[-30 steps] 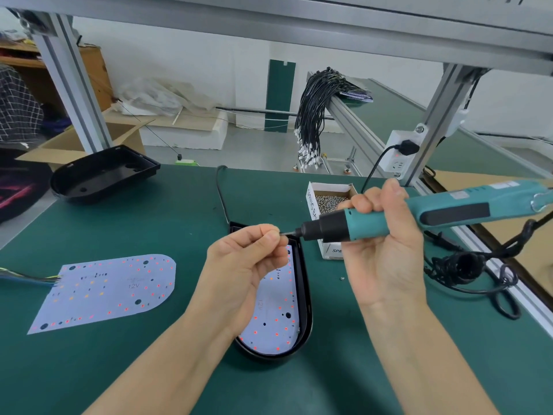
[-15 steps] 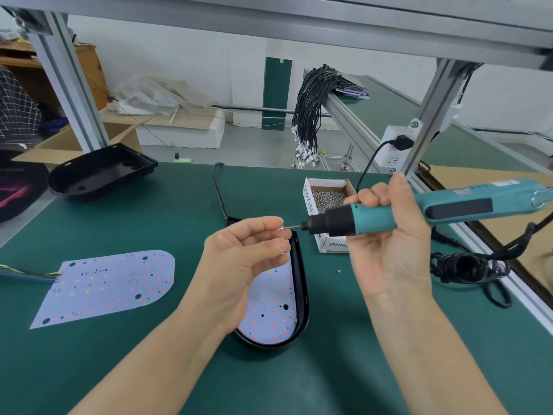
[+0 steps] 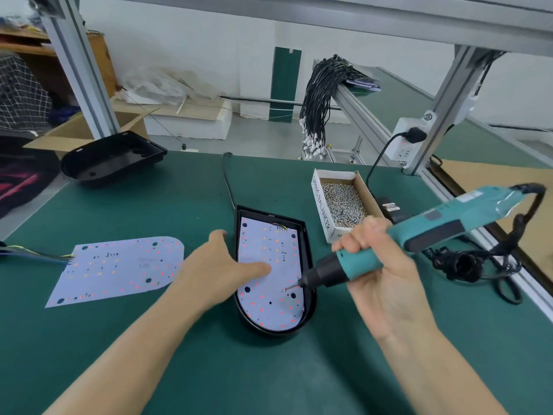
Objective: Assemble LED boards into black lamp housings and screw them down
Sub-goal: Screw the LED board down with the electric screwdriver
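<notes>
Housing between spare LED board and screw box

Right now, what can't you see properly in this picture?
Head view only:
- Left side of the board in the lamp case: hidden by the left hand.
- Screw on the screwdriver tip: too small and blurred.
- Loose board's wires: cut off by the left edge.

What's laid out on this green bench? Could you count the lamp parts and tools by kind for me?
Black lamp housings: 2, empty one, one holding a board
LED boards: 2, loose one, one in the housing
Electric screwdrivers: 1
Screw boxes: 1
Total: 6
</notes>
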